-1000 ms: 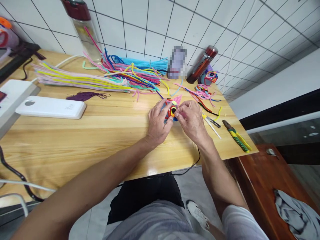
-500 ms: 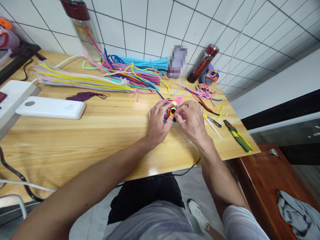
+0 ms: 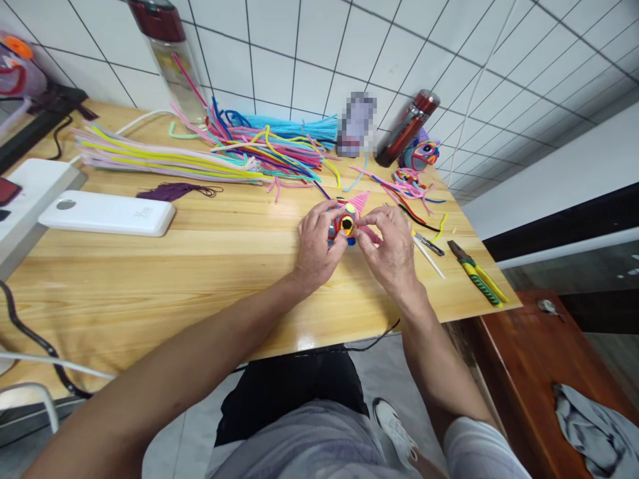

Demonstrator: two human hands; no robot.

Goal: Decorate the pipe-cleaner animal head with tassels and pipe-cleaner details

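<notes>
A small pipe-cleaner figure (image 3: pixel 348 223) with a round black, yellow and red eye is between my hands just above or on the table. A pink pointed piece (image 3: pixel 359 201) sticks up from its top right. My left hand (image 3: pixel 319 243) is closed around its left side, with fingers over the top and thumb at the front. At its right edge, the thumb and index finger of my right hand (image 3: pixel 387 246) are bent together in a pinch. What they hold is too small to make out. Some pink shows behind these fingers.
Bundles of coloured pipe cleaners (image 3: pixel 170 156) lie at the back, by a clear bottle (image 3: pixel 174 73) and a dark red flask (image 3: pixel 408 130). Pliers (image 3: pixel 476 273), a craft knife (image 3: pixel 430 245) and a white stick (image 3: pixel 429 258) lie right. A white power bank (image 3: pixel 107 213) is left.
My right hand has drawn slightly back to the right from the figure's front, uncovering more of the eye. The left hand keeps its hold. The view has shifted a little.
</notes>
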